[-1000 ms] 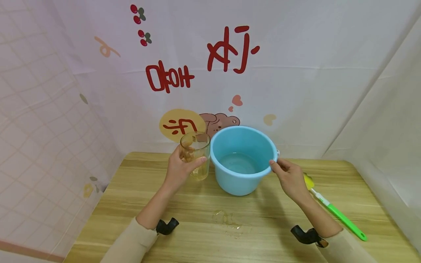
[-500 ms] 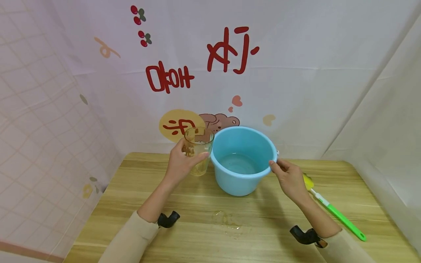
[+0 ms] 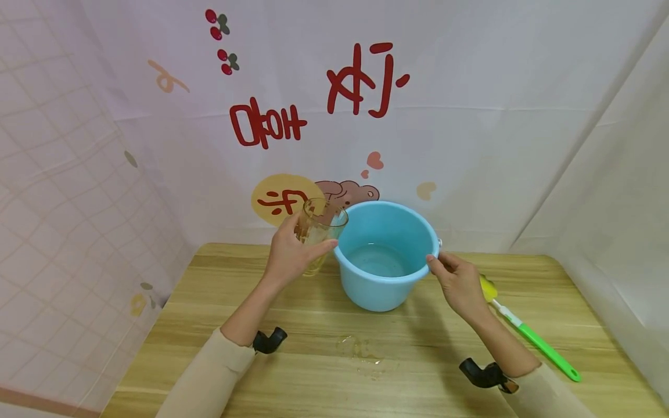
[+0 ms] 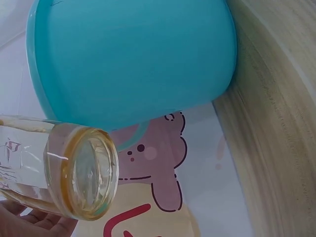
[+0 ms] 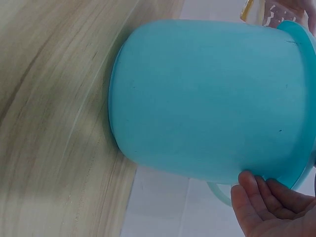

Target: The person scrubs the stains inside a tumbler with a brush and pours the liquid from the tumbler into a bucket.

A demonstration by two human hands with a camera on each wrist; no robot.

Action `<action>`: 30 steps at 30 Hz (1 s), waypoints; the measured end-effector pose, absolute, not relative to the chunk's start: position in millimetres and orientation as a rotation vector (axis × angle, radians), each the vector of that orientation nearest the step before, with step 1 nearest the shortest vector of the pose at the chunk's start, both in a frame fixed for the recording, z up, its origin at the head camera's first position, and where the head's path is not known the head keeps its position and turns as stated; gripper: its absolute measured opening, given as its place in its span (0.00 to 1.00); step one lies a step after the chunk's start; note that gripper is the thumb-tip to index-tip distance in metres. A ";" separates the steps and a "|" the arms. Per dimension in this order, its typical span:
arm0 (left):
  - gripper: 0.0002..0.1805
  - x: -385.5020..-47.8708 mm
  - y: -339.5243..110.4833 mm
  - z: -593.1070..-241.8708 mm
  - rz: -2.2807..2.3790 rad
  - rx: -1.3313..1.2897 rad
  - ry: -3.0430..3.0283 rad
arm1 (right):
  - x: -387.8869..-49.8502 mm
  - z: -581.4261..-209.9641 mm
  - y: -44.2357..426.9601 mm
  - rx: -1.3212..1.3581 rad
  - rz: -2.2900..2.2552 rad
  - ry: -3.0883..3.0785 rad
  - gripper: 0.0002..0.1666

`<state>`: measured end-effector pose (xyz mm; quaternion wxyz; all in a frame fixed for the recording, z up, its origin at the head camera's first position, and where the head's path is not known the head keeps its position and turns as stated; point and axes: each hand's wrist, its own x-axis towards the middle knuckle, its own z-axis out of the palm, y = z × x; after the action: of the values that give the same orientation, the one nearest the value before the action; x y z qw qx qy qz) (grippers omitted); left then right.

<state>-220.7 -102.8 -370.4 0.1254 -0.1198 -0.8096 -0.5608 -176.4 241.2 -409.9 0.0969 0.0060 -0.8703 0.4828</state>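
The left hand [image 3: 290,251] grips a clear amber glass [image 3: 320,229], thumb on its near side, the glass tilted toward the bucket and its mouth level with the bucket's left rim. In the left wrist view the thick base of the glass [image 4: 94,173] shows above the fingers [image 4: 37,222]. A light blue bucket [image 3: 378,293] stands upright with shallow water [image 3: 377,260] inside. The right hand [image 3: 461,285] pinches its right rim, thumb on top; the right wrist view shows the fingers [image 5: 261,197] against the outer wall under the rim.
A brush with a yellow head and green handle [image 3: 549,350] lies right of the bucket on the wooden table [image 3: 235,371]. Some spilled liquid [image 3: 360,350] is on the table in front of the bucket. A printed white cloth [image 3: 470,145] hangs behind.
The left hand has raised the glass, moved it right toward the bucket's rim and tilted it more. The right hand and bucket have hardly moved.
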 end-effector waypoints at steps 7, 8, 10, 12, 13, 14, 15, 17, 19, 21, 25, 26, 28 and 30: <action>0.36 -220.9 -100.0 -367.3 -1.600 -0.366 -2.369 | -176.5 -409.0 241.4 0.022 1.426 -2.585 0.32; 0.36 -221.0 -99.2 -366.9 -1.601 -0.371 -2.367 | -176.6 -408.8 241.4 0.023 1.425 -2.587 0.33; 0.39 -221.1 -97.7 -366.4 -1.598 -0.372 -2.368 | -176.7 -408.5 241.5 0.024 1.421 -2.588 0.33; 0.42 -220.9 -96.0 -365.6 -1.593 -0.363 -2.375 | -176.8 -408.3 241.6 0.025 1.423 -2.587 0.33; 0.45 -220.8 -95.2 -364.9 -1.593 -0.353 -2.382 | -176.8 -408.2 241.6 0.025 1.424 -2.587 0.33; 0.47 -220.4 -94.3 -364.2 -1.591 -0.337 -2.392 | -176.8 -408.1 241.5 0.026 1.426 -2.586 0.32; 0.50 -220.0 -93.7 -363.3 -1.586 -0.318 -2.405 | -176.7 -408.0 241.4 0.027 1.429 -2.585 0.32; 0.53 -219.3 -92.7 -361.2 -1.581 -0.290 -2.434 | -176.6 -407.8 241.2 0.028 1.435 -2.583 0.32; 0.55 -218.8 -91.5 -358.5 -1.571 -0.272 -2.463 | -176.3 -407.7 241.1 0.029 1.436 -2.581 0.32; 0.56 -218.5 -90.3 -355.3 -1.556 -0.270 -2.487 | -176.0 -407.7 241.1 0.030 1.434 -2.578 0.32; 0.55 -218.3 -88.1 -349.5 -1.503 -0.280 -2.526 | -175.6 -408.3 241.3 0.036 1.436 -2.576 0.31; 0.55 -218.5 -87.7 -348.3 -1.488 -0.284 -2.536 | -175.6 -408.5 241.3 0.038 1.437 -2.576 0.31; 0.55 -219.1 -87.1 -346.7 -1.460 -0.287 -2.557 | -175.9 -408.9 241.1 0.039 1.433 -2.576 0.31; 0.55 -220.1 -86.7 -345.7 -1.435 -0.288 -2.579 | -176.3 -409.3 240.8 0.040 1.427 -2.576 0.31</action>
<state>-220.1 -86.7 -345.7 0.0877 -0.0968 -0.8664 -0.4820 -176.3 240.8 -409.3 0.0979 0.0135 -0.8705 0.4822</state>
